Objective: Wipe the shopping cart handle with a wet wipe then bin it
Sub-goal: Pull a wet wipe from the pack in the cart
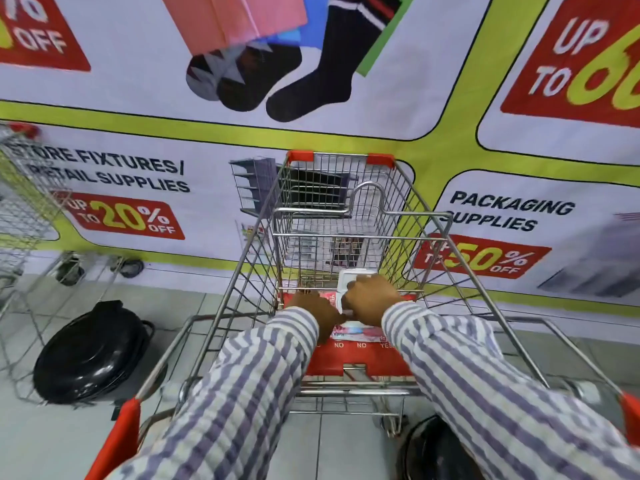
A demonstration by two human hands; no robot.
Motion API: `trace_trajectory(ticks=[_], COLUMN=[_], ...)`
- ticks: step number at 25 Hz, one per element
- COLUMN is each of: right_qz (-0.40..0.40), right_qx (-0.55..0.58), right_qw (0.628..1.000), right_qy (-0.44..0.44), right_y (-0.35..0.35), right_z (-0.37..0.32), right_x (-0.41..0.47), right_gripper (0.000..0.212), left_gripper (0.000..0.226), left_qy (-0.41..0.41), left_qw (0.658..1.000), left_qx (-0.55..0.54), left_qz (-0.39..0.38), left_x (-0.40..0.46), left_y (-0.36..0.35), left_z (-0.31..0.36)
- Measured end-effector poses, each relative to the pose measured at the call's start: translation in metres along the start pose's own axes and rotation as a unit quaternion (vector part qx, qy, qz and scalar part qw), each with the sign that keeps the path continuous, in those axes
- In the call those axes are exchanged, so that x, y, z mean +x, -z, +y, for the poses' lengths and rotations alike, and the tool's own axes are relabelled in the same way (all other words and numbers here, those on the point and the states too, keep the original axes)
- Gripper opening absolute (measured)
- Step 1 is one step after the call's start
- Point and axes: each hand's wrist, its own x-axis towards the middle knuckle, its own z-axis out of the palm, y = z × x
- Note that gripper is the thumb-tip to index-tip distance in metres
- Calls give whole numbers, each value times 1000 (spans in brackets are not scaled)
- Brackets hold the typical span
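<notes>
A steel wire shopping cart [263,258] with red corner caps stands in front of me, its red child-seat flap [349,360] folded near me. A pink and white wet wipe pack [349,330] rests on that flap, with its white lid [351,277] raised. My left hand [317,311] holds the pack from the left. My right hand [372,297] grips the pack's top by the lid. The cart handle runs low across the view; I see its red left end [119,441] and red right end [630,417], with the middle hidden under my striped sleeves.
A black lidded bin [90,355] sits on the tiled floor to the cart's left. Another dark round object [436,452] lies under the cart at lower right. A second wire cart [24,209] stands far left. A printed sale banner [485,98] covers the wall just beyond the cart.
</notes>
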Motion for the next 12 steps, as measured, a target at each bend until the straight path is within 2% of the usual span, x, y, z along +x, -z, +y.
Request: trace_trajectory(ticks=[5,7,9,12], right_qz=[7,-9,-3,5], right_qx=[54,127,215,367], right_qw=[998,991,973,922], right_qy=[-21,-46,-80,-121], right_y=[0,8,15,30], right_z=[2,11,22,42], right_x=[1,-5,-13,-27], right_gripper=[30,25,11,34], left_gripper=[56,54,52,53], left_qy=[12,10,11,13], left_qw=[1000,999,998,998], left_qx=[8,6,2,-25], left_qz=[-27,-44,-58,-61], left_x=[7,7,6,0], left_y=[-6,-7,-6,-2], left_z=[1,0,-1,-2])
